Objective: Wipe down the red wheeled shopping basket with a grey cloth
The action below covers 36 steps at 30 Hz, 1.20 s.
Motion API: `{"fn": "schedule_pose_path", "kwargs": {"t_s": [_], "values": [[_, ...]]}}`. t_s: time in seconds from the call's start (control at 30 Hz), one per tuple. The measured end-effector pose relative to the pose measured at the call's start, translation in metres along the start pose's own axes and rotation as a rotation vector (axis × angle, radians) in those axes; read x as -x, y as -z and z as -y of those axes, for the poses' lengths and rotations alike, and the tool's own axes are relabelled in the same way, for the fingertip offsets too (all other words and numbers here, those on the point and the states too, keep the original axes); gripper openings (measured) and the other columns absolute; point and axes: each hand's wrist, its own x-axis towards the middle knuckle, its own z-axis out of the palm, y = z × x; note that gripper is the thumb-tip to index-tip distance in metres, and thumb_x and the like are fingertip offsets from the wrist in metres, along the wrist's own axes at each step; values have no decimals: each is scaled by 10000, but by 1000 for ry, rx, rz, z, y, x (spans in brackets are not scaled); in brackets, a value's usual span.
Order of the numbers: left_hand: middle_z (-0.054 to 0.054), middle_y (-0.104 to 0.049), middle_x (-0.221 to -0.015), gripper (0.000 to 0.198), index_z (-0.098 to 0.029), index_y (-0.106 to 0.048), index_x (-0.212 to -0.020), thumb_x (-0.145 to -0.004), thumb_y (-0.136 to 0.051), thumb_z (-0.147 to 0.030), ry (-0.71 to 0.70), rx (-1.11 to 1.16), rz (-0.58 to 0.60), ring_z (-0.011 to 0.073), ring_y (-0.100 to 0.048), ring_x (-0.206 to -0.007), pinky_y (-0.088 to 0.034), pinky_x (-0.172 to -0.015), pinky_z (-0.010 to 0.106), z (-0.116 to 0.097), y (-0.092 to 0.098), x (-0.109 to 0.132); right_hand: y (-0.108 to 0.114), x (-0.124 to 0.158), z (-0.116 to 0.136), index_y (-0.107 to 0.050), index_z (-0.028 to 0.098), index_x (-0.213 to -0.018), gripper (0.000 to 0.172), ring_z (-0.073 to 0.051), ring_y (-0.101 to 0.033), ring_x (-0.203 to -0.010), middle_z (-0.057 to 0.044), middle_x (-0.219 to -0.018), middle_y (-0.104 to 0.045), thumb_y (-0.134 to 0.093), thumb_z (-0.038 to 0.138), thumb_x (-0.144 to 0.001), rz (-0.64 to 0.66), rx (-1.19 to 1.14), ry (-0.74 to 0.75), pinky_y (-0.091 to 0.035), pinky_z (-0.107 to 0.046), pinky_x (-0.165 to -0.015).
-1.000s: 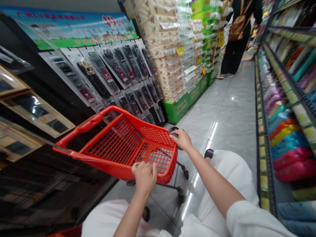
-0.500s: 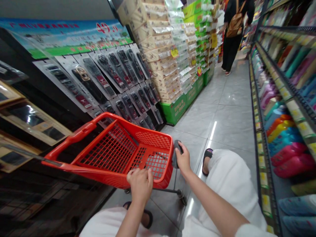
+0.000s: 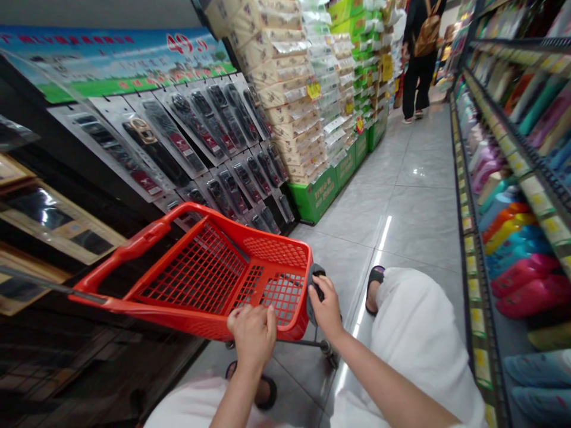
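Note:
A red plastic shopping cart [image 3: 178,324] with a grid-patterned basket stands between my legs, its handle toward the left. The visible inside of the basket holds nothing. My left hand [image 3: 253,333] is closed over the near rim of the basket. At the basket's right end, my right hand [image 3: 325,306] is closed around a soft-looking dark grey piece, perhaps a cloth [image 3: 311,297], pressed to the outside of the end wall. My fingers partly cover it, so its exact kind is unclear.
Packaged belts [image 3: 187,128] hang on a rack at left, beside framed boxes [image 3: 57,220]. Stacked cartons [image 3: 289,107] line the aisle. Shelves of bottles [image 3: 517,238] run along the right. A person with a brown backpack [image 3: 427,37] is farther down the tiled floor [image 3: 383,202].
My right hand has slid the grey piece down and toward me along the cart's end. The left hand stays on the rim. The person ahead is slightly farther away.

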Motion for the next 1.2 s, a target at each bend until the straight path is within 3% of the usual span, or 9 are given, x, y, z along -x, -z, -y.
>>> {"fn": "schedule_pose_path", "kwargs": {"t_s": [0.1, 0.23, 0.37, 0.5, 0.63, 0.73, 0.83, 1.03, 1.2], "values": [[30, -640, -572, 460, -193, -592, -536, -938, -390, -287, -13, -2, 4, 174, -524, -614, -309, -767, 389, 0, 2, 2, -5, -44, 1, -653, 174, -1089, 349, -220, -585, -1095, -105, -1138, -655, -515, 342, -816, -96, -37, -93, -424, -407, -1013], [33, -626, -552, 455, -192, -579, -524, -932, -396, -274, -8, -12, -25, 175, -523, -604, -312, -769, 384, -1, 1, 3, -9, -101, -11, -701, 188, -976, 316, -211, -617, -1041, -77, -1062, -702, -518, 381, -805, 36, -153, -43, -438, -387, -987], [38, -622, -546, 456, -190, -583, -524, -932, -394, -267, -2, -33, -29, 179, -520, -604, -310, -769, 381, -3, 1, 1, -8, -76, -51, -727, 202, -875, 287, -221, -650, -958, -55, -956, -734, -596, 403, -716, 75, -160, -207, -472, -396, -925], [24, -613, -528, 435, -192, -587, -523, -920, -424, -260, -21, -42, -51, 175, -517, -593, -313, -760, 369, -2, 2, 2, -9, -43, -80, -691, 167, -603, 273, -227, -637, -630, -40, -582, -679, -644, 435, -628, 94, -142, -360, -524, -387, -695], [16, -617, -537, 410, -194, -595, -533, -911, -446, -251, -43, -56, -64, 177, -526, -597, -317, -759, 368, -1, 1, 3, -10, -75, -60, -726, 161, -757, 335, -232, -659, -799, -70, -805, -735, -552, 446, -723, -4, -178, -341, -507, -369, -798], [12, -603, -518, 420, -195, -576, -510, -907, -451, -250, -52, -62, -89, 180, -527, -589, -317, -748, 371, -1, -3, 1, -9, -107, -36, -731, 200, -961, 327, -218, -633, -1003, -53, -1038, -722, -577, 408, -760, 30, -244, -137, -455, -338, -937], [11, -607, -517, 420, -195, -574, -505, -904, -454, -249, -52, -66, -103, 180, -528, -582, -318, -744, 374, -1, -5, 0, -8, -108, -34, -735, 217, -949, 280, -216, -632, -1010, -46, -1027, -724, -586, 375, -771, 91, -228, -43, -444, -351, -957], [15, -620, -529, 419, -193, -586, -513, -905, -447, -235, -33, -80, -100, 176, -527, -574, -326, -749, 373, -2, -3, 0, -8, -86, -61, -714, 201, -743, 201, -210, -654, -796, -15, -775, -728, -567, 333, -711, 134, -147, -254, -497, -378, -832], [21, -632, -546, 410, -190, -595, -531, -909, -443, -239, -12, -112, -83, 187, -545, -603, -327, -759, 378, -6, -5, -3, -11, -106, -25, -694, 193, -897, 268, -195, -637, -930, -31, -957, -719, -538, 353, -749, 108, -251, -171, -465, -323, -885]]}}
